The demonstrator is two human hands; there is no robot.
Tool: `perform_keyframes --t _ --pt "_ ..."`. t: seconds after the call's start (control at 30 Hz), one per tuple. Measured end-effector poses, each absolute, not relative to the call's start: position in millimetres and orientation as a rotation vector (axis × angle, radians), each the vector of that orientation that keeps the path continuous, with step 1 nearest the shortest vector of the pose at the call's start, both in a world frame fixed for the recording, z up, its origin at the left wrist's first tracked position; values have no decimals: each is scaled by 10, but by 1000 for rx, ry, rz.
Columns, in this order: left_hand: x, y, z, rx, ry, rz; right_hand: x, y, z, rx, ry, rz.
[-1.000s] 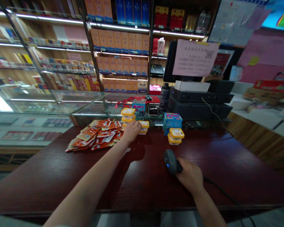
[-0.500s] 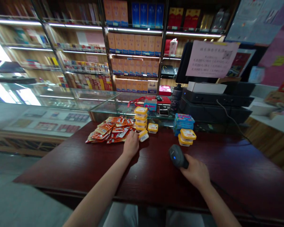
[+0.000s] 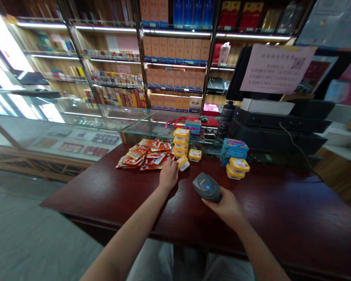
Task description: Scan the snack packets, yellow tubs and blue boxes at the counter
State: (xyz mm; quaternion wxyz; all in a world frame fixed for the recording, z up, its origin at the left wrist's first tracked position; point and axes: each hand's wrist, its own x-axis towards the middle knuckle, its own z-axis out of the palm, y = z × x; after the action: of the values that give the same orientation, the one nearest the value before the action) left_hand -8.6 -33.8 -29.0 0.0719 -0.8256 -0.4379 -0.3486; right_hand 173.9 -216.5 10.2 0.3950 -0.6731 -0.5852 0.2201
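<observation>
My left hand is closed on a small yellow-lidded plastic tub, tilted so that a barcode label on it faces me. Just behind it rises a stack of similar tubs, and one single tub sits to the stack's right. Orange snack packets lie in a heap left of the stack. Wrapped round the handle of a dark grey barcode scanner, my right hand holds it over the table, its head pointing left and a blue light lit on top.
On the right of the dark wooden table, two yellow-lidded tubs stand before a stack of blue packs. Behind are a glass counter, a black bottle, a phone and a monitor with a paper notice.
My right hand has brought the scanner leftward, closer to the tub in my left hand, and turned its head left. The whole view has shifted slightly; the left hand keeps its hold.
</observation>
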Motion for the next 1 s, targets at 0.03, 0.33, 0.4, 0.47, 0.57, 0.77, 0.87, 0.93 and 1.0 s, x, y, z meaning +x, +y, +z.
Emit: perform_keyframes --t 0.03,0.33,0.4,0.47,0.57,0.77,0.87,0.93,1.0 --pt "-81 -339 -291 -2477 -1311 -1054 1744 -2168 99 -1698 -1481 563" --pt "-84 -355 -279 -2467 -1343 -1057 1803 -2230 75 -1750 -1531 448" --pt "-84 -364 -266 -2457 -1362 -1026 1838 -2266 92 -1814 -1561 369" --pt "-80 -374 -248 -2453 -1399 -984 1899 -2311 115 -1925 -1601 258" --pt "-77 -385 -220 -2465 -1452 -918 2041 -2380 121 -2125 -1693 69" --pt "-77 -379 -171 -2550 -1373 -937 2359 -2488 -40 -2276 -1840 -153" --pt "-18 -384 -131 -2607 -1231 -1020 2429 -2528 -133 -2295 -1820 -184" --pt "67 -395 -86 -2649 -1097 -1081 2443 -2543 -179 -2265 -1797 -186" --pt "195 -411 -22 -2692 -962 -1118 2447 -2546 -214 -2262 -1766 -173"
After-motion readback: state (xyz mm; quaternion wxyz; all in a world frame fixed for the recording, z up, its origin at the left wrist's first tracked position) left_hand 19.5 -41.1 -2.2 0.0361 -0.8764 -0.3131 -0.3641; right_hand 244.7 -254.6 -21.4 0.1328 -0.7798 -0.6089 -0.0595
